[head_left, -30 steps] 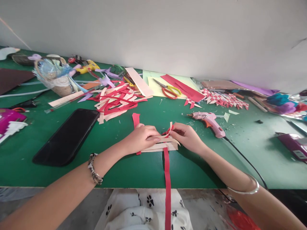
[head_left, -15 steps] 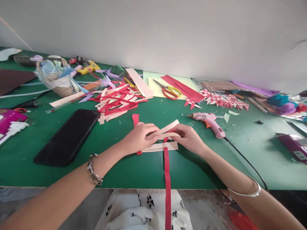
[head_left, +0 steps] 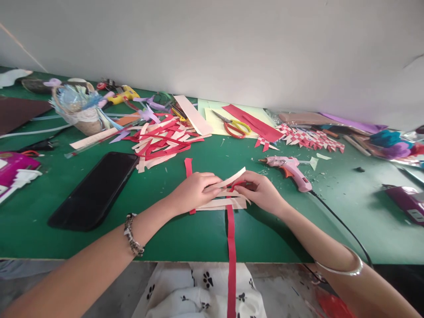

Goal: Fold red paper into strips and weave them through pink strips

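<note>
Several pale pink strips (head_left: 221,204) lie crosswise on the green table in front of me. A long red strip (head_left: 231,247) runs among them and hangs over the table's front edge onto my lap. A shorter red strip (head_left: 188,166) shows beyond and below my left wrist. My left hand (head_left: 202,190) pinches a pale pink strip whose free end tilts up to the right. My right hand (head_left: 254,189) has thumb and fingers closed on the red strip's far end, beside the pink strip ends. My fingers partly hide the crossing of the strips.
A pink glue gun (head_left: 288,168) with a black cord lies right of my hands. A black phone (head_left: 94,190) is on the left. Behind are a heap of red and pink strips (head_left: 165,137), scissors (head_left: 235,126) and checkered woven pieces (head_left: 308,139).
My right fingers have let a pale pink strip drop and now pinch the red strip. My left hand has barely moved.
</note>
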`<control>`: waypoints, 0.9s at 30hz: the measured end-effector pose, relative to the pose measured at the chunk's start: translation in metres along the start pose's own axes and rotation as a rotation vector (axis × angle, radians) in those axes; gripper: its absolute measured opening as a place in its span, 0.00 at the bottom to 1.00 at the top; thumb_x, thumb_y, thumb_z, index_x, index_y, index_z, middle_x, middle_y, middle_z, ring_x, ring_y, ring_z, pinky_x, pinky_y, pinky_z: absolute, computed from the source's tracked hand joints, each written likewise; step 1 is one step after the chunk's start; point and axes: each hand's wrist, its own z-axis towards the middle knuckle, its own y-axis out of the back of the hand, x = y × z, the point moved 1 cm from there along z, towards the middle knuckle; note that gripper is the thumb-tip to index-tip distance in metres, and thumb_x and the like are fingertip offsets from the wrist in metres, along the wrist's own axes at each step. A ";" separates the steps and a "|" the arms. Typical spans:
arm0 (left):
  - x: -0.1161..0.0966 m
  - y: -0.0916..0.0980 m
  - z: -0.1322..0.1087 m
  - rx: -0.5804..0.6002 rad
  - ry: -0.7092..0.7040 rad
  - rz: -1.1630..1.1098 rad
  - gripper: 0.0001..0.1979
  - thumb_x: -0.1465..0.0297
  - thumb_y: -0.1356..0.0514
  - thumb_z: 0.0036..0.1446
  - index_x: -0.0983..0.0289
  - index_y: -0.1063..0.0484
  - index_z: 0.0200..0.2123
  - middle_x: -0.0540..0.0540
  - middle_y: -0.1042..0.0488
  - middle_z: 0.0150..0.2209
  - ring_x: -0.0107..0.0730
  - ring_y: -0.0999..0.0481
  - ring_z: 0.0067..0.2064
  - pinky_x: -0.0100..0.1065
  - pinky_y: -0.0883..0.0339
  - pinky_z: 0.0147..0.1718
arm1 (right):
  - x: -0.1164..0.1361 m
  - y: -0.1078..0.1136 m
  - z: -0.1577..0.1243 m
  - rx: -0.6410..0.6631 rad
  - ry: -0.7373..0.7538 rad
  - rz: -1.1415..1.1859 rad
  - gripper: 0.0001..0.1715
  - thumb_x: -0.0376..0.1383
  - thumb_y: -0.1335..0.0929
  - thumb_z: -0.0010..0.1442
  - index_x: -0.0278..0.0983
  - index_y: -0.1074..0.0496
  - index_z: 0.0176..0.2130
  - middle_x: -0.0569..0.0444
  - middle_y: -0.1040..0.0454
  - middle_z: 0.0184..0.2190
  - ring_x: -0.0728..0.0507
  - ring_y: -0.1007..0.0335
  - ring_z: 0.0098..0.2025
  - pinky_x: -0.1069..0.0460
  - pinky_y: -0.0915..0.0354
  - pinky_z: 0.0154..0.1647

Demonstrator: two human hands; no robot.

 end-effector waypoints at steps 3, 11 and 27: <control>0.000 -0.001 0.003 0.003 -0.067 0.058 0.11 0.71 0.48 0.60 0.62 0.26 0.36 0.51 0.25 0.31 0.30 0.29 0.34 0.32 0.40 0.36 | 0.001 0.000 0.000 -0.016 0.001 0.001 0.07 0.36 0.35 0.55 0.38 0.27 0.31 0.52 0.30 0.30 0.46 0.33 0.32 0.53 0.36 0.28; -0.003 -0.005 0.005 0.017 -0.054 0.174 0.08 0.71 0.46 0.58 0.62 0.26 0.36 0.53 0.29 0.35 0.31 0.31 0.33 0.33 0.39 0.34 | 0.002 0.001 0.001 -0.016 0.009 -0.050 0.06 0.30 0.35 0.51 0.37 0.28 0.30 0.53 0.31 0.29 0.47 0.34 0.30 0.53 0.40 0.27; -0.002 -0.010 0.007 0.055 0.028 0.202 0.09 0.67 0.45 0.59 0.66 0.29 0.38 0.55 0.32 0.36 0.34 0.31 0.35 0.34 0.39 0.35 | -0.001 -0.001 -0.001 -0.025 -0.019 -0.002 0.05 0.31 0.35 0.52 0.37 0.29 0.28 0.55 0.33 0.28 0.48 0.35 0.29 0.54 0.39 0.26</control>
